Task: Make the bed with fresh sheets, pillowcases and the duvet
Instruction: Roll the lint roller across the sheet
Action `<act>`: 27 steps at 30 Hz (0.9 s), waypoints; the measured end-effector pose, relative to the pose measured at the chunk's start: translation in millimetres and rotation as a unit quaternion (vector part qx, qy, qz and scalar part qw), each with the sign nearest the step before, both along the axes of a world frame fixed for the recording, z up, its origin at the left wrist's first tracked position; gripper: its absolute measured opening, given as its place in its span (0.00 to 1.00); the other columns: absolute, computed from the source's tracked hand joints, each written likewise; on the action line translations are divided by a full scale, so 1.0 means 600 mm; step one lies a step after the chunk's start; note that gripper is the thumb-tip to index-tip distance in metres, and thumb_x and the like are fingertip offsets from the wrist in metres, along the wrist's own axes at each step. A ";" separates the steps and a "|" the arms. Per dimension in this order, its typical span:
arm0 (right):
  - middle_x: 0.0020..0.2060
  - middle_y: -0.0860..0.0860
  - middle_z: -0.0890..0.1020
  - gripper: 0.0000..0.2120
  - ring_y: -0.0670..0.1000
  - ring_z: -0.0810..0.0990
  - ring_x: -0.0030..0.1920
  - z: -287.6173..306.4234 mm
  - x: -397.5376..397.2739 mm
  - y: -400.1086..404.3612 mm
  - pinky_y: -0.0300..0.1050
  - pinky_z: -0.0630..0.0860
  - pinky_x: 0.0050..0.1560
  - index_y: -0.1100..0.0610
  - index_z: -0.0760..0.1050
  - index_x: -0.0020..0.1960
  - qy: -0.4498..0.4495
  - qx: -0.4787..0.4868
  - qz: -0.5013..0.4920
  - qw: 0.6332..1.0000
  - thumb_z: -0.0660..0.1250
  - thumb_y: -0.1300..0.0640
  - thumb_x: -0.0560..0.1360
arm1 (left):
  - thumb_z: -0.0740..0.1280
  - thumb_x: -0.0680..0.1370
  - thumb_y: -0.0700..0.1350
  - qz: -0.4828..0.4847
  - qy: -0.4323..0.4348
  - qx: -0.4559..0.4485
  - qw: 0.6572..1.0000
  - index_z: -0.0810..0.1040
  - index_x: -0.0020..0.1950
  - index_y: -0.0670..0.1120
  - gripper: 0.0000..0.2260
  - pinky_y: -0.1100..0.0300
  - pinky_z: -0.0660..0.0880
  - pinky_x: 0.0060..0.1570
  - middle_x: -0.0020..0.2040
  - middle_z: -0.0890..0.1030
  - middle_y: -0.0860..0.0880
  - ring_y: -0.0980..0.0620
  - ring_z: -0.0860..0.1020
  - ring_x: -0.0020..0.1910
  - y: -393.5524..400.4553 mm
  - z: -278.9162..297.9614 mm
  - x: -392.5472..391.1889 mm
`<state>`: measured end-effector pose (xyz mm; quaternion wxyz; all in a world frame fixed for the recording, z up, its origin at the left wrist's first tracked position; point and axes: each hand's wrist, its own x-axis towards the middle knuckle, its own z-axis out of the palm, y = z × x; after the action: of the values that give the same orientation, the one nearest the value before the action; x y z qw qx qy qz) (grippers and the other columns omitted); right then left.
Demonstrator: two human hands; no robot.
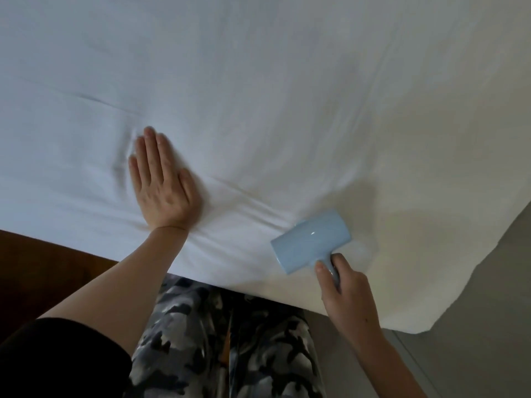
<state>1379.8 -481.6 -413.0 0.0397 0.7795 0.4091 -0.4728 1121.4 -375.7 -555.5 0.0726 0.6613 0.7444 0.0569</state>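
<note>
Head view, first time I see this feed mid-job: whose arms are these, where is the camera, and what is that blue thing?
There is no machine here: a person wears a wide camera on the head, looking down at both bare arms. The left hand lies flat, fingers straight, pressing on the white sheet that covers the bed. The right hand grips the handle of a light blue roller tool, probably a lint roller, whose drum rests near the bed's edge. Below are patterned trousers and grey floor.

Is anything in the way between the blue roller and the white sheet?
Nothing visible. The right hand grips the blue roller right at the white sheet, while the left hand presses flat on it.
</note>
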 end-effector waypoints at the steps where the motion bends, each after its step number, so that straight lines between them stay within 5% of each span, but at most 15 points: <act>1: 0.21 0.47 0.67 0.15 0.48 0.69 0.22 -0.003 -0.008 0.017 0.38 0.61 0.23 0.50 0.66 0.39 0.004 0.009 0.017 1.000 0.55 0.40 0.74 | 0.49 0.81 0.47 0.002 0.000 0.002 1.000 0.57 0.76 0.37 0.25 0.50 0.49 0.76 0.76 0.60 0.39 0.42 0.56 0.76 -0.001 0.000 -0.001; 4: 0.23 0.47 0.66 0.13 0.47 0.68 0.24 -0.026 -0.051 0.109 0.41 0.59 0.25 0.52 0.66 0.42 0.014 0.054 0.070 0.996 0.56 0.43 0.77 | 0.50 0.80 0.46 0.001 0.001 -0.002 1.000 0.58 0.76 0.37 0.25 0.51 0.48 0.76 0.76 0.60 0.39 0.43 0.56 0.77 0.000 0.001 -0.001; 9: 0.35 0.58 0.78 0.14 0.65 0.75 0.41 -0.067 -0.137 0.309 0.46 0.60 0.37 0.55 0.66 0.43 0.034 0.170 0.096 0.980 0.57 0.46 0.80 | 0.50 0.80 0.47 0.004 -0.007 0.005 1.000 0.58 0.76 0.37 0.26 0.51 0.48 0.76 0.76 0.60 0.39 0.42 0.56 0.76 0.001 0.002 -0.003; 11: 0.47 0.61 0.80 0.15 0.64 0.75 0.48 -0.081 -0.160 0.373 0.46 0.60 0.40 0.56 0.71 0.47 0.029 0.161 0.122 0.979 0.56 0.45 0.80 | 0.49 0.81 0.47 0.003 -0.007 0.011 1.000 0.59 0.76 0.37 0.25 0.51 0.49 0.76 0.76 0.61 0.39 0.42 0.56 0.76 0.001 0.001 -0.001; 14: 0.46 0.57 0.78 0.14 0.59 0.69 0.43 -0.095 -0.177 0.420 0.45 0.62 0.41 0.55 0.67 0.44 0.047 0.139 0.132 0.980 0.55 0.46 0.80 | 0.48 0.81 0.47 0.002 -0.005 0.014 1.000 0.59 0.76 0.37 0.25 0.50 0.49 0.76 0.76 0.60 0.39 0.42 0.56 0.76 0.000 -0.002 -0.001; 27: 0.39 0.59 0.76 0.12 0.62 0.74 0.43 -0.063 0.000 0.213 0.47 0.65 0.40 0.54 0.67 0.46 -0.038 0.009 0.163 0.986 0.57 0.46 0.79 | 0.49 0.81 0.46 -0.012 -0.004 0.010 1.000 0.57 0.76 0.37 0.25 0.49 0.49 0.76 0.76 0.59 0.39 0.41 0.56 0.76 0.000 0.003 0.000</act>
<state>1380.0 -353.7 -450.7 0.1245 0.7200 0.5333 -0.4262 1121.4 -375.4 -553.6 0.0693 0.6710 0.7352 0.0665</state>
